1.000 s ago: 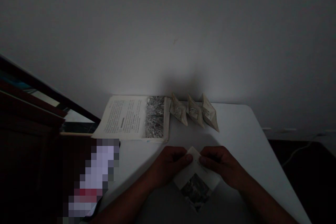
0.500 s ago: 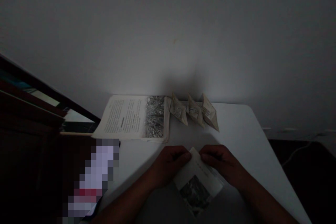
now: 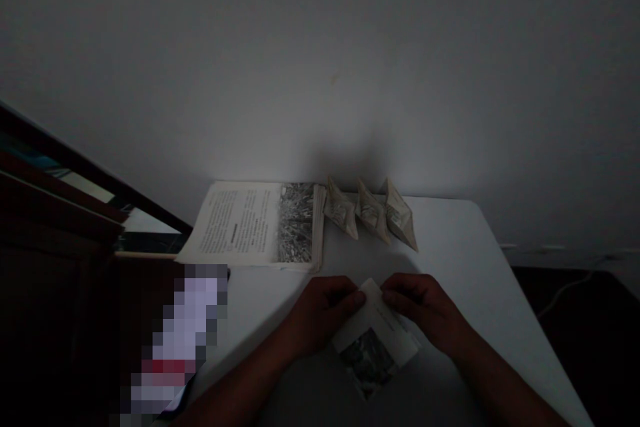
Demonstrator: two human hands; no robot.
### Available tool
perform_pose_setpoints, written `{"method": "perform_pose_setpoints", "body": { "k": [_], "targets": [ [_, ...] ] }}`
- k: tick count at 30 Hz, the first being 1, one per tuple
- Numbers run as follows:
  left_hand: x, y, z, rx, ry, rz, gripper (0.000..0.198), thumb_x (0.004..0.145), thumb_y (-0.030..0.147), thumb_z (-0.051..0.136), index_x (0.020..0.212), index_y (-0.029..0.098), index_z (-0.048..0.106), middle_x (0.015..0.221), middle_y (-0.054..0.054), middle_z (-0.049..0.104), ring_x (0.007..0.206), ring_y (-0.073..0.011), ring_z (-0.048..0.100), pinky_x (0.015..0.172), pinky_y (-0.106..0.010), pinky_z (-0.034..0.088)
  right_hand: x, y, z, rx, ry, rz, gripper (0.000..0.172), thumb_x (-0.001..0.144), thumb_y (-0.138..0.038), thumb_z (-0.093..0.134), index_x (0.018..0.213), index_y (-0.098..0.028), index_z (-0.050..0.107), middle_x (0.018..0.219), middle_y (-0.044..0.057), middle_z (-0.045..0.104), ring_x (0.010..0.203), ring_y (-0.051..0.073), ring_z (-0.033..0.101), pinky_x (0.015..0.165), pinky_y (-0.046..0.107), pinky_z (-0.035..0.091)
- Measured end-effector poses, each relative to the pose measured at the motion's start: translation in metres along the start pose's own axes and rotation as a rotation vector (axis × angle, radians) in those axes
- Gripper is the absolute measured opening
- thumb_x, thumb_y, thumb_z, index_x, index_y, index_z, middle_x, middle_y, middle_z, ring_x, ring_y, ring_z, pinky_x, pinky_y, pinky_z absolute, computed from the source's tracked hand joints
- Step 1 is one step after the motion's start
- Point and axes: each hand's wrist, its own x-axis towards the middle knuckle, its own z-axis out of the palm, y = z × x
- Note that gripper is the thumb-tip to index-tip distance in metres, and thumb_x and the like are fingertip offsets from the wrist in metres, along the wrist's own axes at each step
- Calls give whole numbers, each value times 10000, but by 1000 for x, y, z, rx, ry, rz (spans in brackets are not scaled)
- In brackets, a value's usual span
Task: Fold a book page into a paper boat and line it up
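A folded sheet of printed paper, roughly diamond-shaped with a dark picture on its lower part, is held up above the table's near side. My left hand pinches its upper left edge between thumb and fingers. On the upper right edge my right hand grips it the same way, close to the top corner. Beyond the hands three folded paper boats stand side by side: a left boat, a middle boat and a right boat.
An open book or stack of printed pages lies left of the boats, against the wall. At the left edge of the white table is a blurred-out phone-like device. Dark wooden furniture stands at the far left.
The folded paper has tilted slightly, its lower corner rising and shifting a little left. Both hands keep their pinch in nearly the same place.
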Motion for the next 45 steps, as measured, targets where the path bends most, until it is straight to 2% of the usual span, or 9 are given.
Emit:
{"method": "perform_pose_setpoints", "body": {
  "k": [4,10,15,21,25,30,34,39,45],
  "targets": [
    [1,-1,-1,-25,74,-7,315,794,418,553,677,126,569,585,34,476,530,-81,403,491,-190,308,0,0,0,7,-13,25,234,744,-388,664,720,-156,648,633,-17,600,565,98,514,539,218,383],
    [1,1,-1,-20,145,-20,295,763,405,581,665,127,580,567,30,503,515,-85,425,492,-196,324,1,0,1,-47,86,17,237,723,-391,675,684,-160,639,601,-25,582,557,98,504,532,219,383],
    [1,0,1,131,216,-13,280,781,382,556,660,133,602,559,25,520,522,-93,448,487,-196,331,1,2,3,-136,158,-1,231,733,-385,666,673,-163,638,599,-19,589,551,104,510,522,224,392],
    [0,-2,2,267,251,21,288,815,390,527,704,145,630,573,18,563,530,-100,492,484,-193,347,1,5,5,-202,176,-25,220,766,-392,631,733,-177,661,655,9,649,581,129,564,533,234,431],
    [-1,-4,1,419,274,82,294,845,389,492,753,158,648,564,18,577,511,-99,507,482,-196,346,0,3,4,-388,190,-68,242,799,-410,584,760,-188,672,650,16,662,565,141,579,513,241,435],
    [-1,-9,0,676,333,215,277,858,383,481,935,166,635,531,27,559,476,-106,513,504,-220,355,0,-3,-1,-702,212,-160,254,840,-411,525,794,-211,674,661,1,655,567,141,585,533,254,435],
    [-1,-10,0,727,345,244,272,847,364,499,990,162,613,592,6,598,524,-123,553,537,-231,399,1,-5,-2,-807,229,-204,260,853,-402,506,780,-214,669,691,2,654,598,144,590,570,269,441],
    [-1,-6,0,653,349,240,230,816,316,549,984,173,617,736,-24,656,654,-143,603,621,-244,451,0,-2,-4,-719,238,-163,234,842,-415,523,856,-219,651,689,-2,649,583,143,589,535,254,444],
    [1,-2,-2,575,225,320,146,821,251,543,853,180,667,750,-26,645,705,-137,595,659,-240,437,0,0,-6,-641,254,-189,219,800,-404,585,901,-215,630,717,2,622,631,146,583,571,250,461]
  ]
}}
